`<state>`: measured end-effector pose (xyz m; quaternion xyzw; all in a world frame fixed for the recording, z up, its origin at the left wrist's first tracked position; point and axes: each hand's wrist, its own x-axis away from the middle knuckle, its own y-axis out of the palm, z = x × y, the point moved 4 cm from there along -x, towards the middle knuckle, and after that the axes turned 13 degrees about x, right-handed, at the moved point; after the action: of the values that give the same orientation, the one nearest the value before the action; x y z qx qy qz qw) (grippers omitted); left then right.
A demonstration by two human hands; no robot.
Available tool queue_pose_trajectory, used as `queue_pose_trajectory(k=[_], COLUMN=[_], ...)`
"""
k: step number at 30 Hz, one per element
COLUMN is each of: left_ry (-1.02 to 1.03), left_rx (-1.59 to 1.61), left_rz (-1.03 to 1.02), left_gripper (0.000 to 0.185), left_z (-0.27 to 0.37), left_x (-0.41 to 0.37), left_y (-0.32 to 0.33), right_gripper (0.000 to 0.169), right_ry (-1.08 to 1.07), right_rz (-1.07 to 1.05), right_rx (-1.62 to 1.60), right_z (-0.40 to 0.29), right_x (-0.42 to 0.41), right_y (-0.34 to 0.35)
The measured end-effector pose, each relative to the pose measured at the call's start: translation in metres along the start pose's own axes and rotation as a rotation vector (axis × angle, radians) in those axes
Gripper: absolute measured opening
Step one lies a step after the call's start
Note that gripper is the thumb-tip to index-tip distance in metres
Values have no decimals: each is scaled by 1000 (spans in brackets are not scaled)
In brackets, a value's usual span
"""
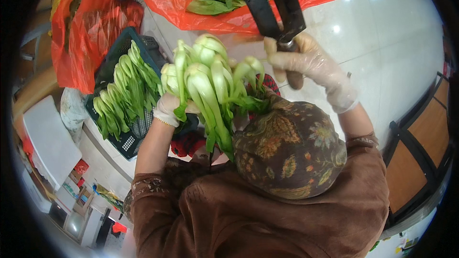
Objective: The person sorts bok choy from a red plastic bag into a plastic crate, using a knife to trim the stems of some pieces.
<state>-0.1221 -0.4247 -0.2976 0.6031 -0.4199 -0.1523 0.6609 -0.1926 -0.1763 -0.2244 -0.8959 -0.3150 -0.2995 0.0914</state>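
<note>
My left hand (171, 108), in a thin translucent glove, grips a bunch of bok choy (202, 79) with the pale stem bases turned up and the leaves hanging down. Several heads are in the bunch, and the palm is partly hidden behind them. To its right, my gloved right hand (310, 57) is closed around the handle of a dark metal tool (265, 14) whose two flat bars meet at a ferrule. The upper ends of those bars run out of view. A small bok choy head (249, 68) hangs beside the right fingertips; whether they touch it is unclear.
Left of the bunch, a dark green plastic crate (134, 143) holds a row of bok choy (120, 93). A red plastic bag (116, 16) lies behind it. Ahead, another red bag (172, 3) holds leafy greens (215, 1). Floral cloth (290, 150) bulges close below my hands.
</note>
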Motion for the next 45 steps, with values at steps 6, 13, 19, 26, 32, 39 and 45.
queue_pose_trajectory(k=[6,13,19,26,32,39,45], left_ry=[127,187,217,310,401,407,250], left_rx=[6,-21,-37,-32,-28,-18,-207], left_rz=[-12,-20,-5,44,110,169,203], left_gripper=[68,67,68,68,69,70,70], left_z=[16,26,22,26,21,-4,10], left_x=[8,15,20,44,72,66,95], left_y=[-3,0,-1,-11,-28,-54,-62], right_gripper=[19,22,22,21,19,31,46], right_ry=[-95,-115,-389,-398,-327,-530,-668], right_rz=[79,178,172,105,97,167,115], right_rx=[-149,-52,96,-72,-266,243,620], right_z=[7,8,2,12,5,-1,6], right_x=[-16,-6,-35,-46,-53,-59,-47], right_y=[25,4,47,66,63,74,67])
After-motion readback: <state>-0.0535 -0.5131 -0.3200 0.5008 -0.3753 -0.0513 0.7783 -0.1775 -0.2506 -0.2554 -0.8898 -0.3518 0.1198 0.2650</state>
